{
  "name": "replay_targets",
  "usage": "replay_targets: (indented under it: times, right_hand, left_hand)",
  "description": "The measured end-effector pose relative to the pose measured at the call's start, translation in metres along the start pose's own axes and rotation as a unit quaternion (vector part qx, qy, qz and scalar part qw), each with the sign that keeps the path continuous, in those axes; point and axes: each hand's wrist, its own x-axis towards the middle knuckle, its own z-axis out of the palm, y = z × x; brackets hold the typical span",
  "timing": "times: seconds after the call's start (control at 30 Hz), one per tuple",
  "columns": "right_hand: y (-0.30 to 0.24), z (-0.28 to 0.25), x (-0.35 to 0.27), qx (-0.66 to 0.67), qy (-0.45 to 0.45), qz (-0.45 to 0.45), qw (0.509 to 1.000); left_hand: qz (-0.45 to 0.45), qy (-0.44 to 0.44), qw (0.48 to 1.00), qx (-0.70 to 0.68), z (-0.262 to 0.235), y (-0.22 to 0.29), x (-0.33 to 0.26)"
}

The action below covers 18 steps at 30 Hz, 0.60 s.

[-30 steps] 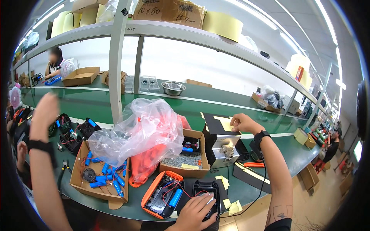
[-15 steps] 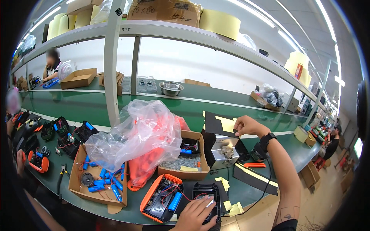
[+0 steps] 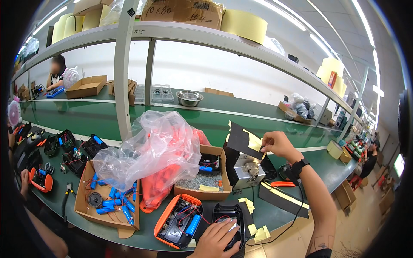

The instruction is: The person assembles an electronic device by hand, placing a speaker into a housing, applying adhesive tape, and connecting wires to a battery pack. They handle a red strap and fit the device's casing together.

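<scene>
The fingers of the right hand (image 3: 280, 145) are pinching the black sheet (image 3: 238, 138) above the metal box (image 3: 244, 178), those of the left hand (image 3: 216, 239) are covering the black shell (image 3: 228, 210), grip indeterminable, and the orange-rimmed housing (image 3: 175, 227) is lying on the counter (image 3: 146, 228), wired but uncovered.

It's looking like an assembly workshop: a long green bench (image 3: 147, 228) is carrying an opened casing (image 3: 174, 224), blue cells (image 3: 105, 210) are lying in a carton (image 3: 101, 218) (quite a jumble!), tube lights (image 3: 363, 23) are glowing overhead, another person (image 3: 371, 164) is sitting farther along.
</scene>
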Motion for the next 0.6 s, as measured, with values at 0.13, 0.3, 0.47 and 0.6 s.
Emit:
replay_targets:
  times: [0.13, 0.3, 0.47, 0.6]
  right_hand:
    - [-0.004, 0.0, -0.001, -0.065, 0.037, -0.038, 0.996]
    - [-0.015, 0.013, 0.003, -0.148, 0.077, -0.196, 0.966]
    - [-0.027, 0.017, 0.0, -0.208, 0.043, -0.163, 0.964]
    - [-0.034, 0.023, -0.003, -0.29, 0.139, -0.301, 0.898]
  left_hand:
    - [-0.005, -0.005, 1.0, -0.004, -0.001, 0.001, 0.001]
    - [-0.009, -0.011, 1.0, -0.005, 0.0, 0.0, 0.0]
    - [-0.01, -0.018, 1.0, -0.011, 0.0, -0.002, -0.002]
    - [-0.007, -0.015, 1.0, -0.009, 0.002, -0.003, -0.003]
